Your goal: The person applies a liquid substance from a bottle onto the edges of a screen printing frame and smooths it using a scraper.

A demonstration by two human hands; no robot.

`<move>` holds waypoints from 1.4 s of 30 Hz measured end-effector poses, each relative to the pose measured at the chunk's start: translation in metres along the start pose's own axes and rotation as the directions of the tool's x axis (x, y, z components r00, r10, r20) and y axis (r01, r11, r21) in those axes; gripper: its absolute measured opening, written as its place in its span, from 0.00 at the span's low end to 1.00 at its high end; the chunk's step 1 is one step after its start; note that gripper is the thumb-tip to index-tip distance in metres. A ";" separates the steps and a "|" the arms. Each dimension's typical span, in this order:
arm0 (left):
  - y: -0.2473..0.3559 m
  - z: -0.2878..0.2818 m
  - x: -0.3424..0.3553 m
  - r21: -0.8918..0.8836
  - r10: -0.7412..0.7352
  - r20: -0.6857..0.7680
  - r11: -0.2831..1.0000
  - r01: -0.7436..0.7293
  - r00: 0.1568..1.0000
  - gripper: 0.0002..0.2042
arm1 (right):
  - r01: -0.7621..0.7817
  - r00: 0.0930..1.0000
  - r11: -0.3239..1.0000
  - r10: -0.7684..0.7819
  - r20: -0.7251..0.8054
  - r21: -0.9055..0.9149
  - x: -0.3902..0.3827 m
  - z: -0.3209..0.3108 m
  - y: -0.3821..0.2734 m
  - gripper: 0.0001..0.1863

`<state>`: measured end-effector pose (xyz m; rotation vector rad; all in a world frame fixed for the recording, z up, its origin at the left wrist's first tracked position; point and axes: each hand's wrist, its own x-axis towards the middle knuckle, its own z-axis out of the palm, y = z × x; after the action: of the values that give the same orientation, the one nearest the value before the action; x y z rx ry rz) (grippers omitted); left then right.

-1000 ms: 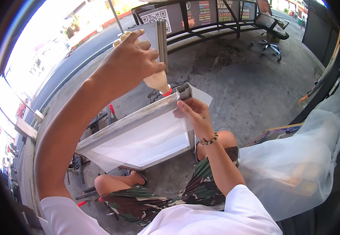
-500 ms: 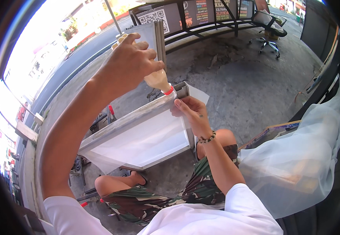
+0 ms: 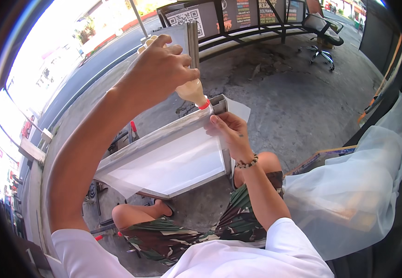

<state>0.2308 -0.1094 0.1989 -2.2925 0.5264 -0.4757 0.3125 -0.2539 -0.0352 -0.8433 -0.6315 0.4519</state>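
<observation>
My left hand [image 3: 166,62] grips an upside-down plastic bottle [image 3: 189,92] of cream-coloured liquid, its red-ringed neck resting at the upper edge of a metal frame [image 3: 164,127] near the right corner. My right hand [image 3: 226,129] pinches that corner beside the bottle's mouth, thumb on top, holding the sheer white mesh [image 3: 159,167] that is draped over the frame and sticks out past its edges. The frame is tilted above my knees. Part of the bottle is hidden behind my left fingers.
A bundle of sheer fabric [image 3: 349,190] covers wooden frames at the right. Metal tools [image 3: 134,127] with red handles lie behind and below the frame. An upright panel [image 3: 191,41], a black railing with signboards [image 3: 238,14] and an office chair [image 3: 319,55] stand beyond; a street runs at the left.
The bottle and my left hand have shifted slightly right, the red neck now closer to my right thumb at the frame's corner. Both grips look the same.
</observation>
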 end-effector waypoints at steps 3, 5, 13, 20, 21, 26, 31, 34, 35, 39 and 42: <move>0.000 -0.003 0.000 0.050 0.003 -0.018 0.999 -0.002 1.000 0.11 | -0.004 1.000 1.000 0.004 -0.004 -0.007 -0.001 0.002 -0.002 0.12; 0.000 -0.005 -0.001 0.079 0.002 -0.023 0.997 0.000 1.000 0.07 | -0.008 1.000 1.000 0.008 -0.003 -0.024 -0.001 0.003 -0.003 0.12; -0.001 -0.005 -0.007 0.057 -0.046 0.070 0.997 0.042 0.996 0.17 | -0.022 1.000 0.999 0.021 -0.018 -0.040 0.000 0.001 -0.001 0.12; -0.003 -0.015 -0.023 0.114 -0.042 0.059 0.993 0.035 0.997 0.09 | -0.037 0.999 0.998 0.036 -0.032 -0.050 -0.001 0.005 -0.003 0.12; -0.004 -0.017 -0.025 0.106 -0.049 0.088 0.994 0.040 0.995 0.12 | -0.033 0.999 0.998 0.031 -0.036 -0.056 -0.001 0.004 -0.004 0.12; -0.008 -0.029 -0.047 0.085 -0.076 0.146 0.994 0.064 0.986 0.13 | -0.032 0.999 0.997 0.029 -0.046 -0.071 -0.001 0.005 -0.005 0.12; -0.008 -0.043 -0.072 0.057 -0.104 0.138 0.994 0.097 0.985 0.10 | -0.047 0.996 0.994 0.038 -0.085 -0.099 -0.002 0.007 -0.006 0.10; -0.010 -0.048 -0.089 0.062 -0.110 0.147 0.993 0.101 0.983 0.09 | -0.053 0.995 0.994 0.044 -0.088 -0.094 -0.002 0.007 -0.006 0.10; -0.010 -0.048 -0.094 0.068 -0.110 0.158 0.993 0.100 0.981 0.09 | -0.044 0.996 0.994 0.035 -0.088 -0.101 -0.002 0.006 -0.006 0.10; -0.014 -0.051 -0.117 0.109 -0.119 0.206 0.989 0.098 0.971 0.08 | -0.031 0.995 0.993 0.021 -0.093 -0.109 -0.003 0.004 -0.001 0.10; -0.018 -0.053 -0.134 0.137 -0.144 0.237 0.984 0.114 0.961 0.08 | -0.029 0.997 0.994 0.022 -0.072 -0.101 -0.002 0.000 -0.002 0.07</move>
<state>0.0958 -0.0614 0.2233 -2.2346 0.2187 -0.2706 0.3109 -0.2561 -0.0345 -0.9618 -0.5824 0.4136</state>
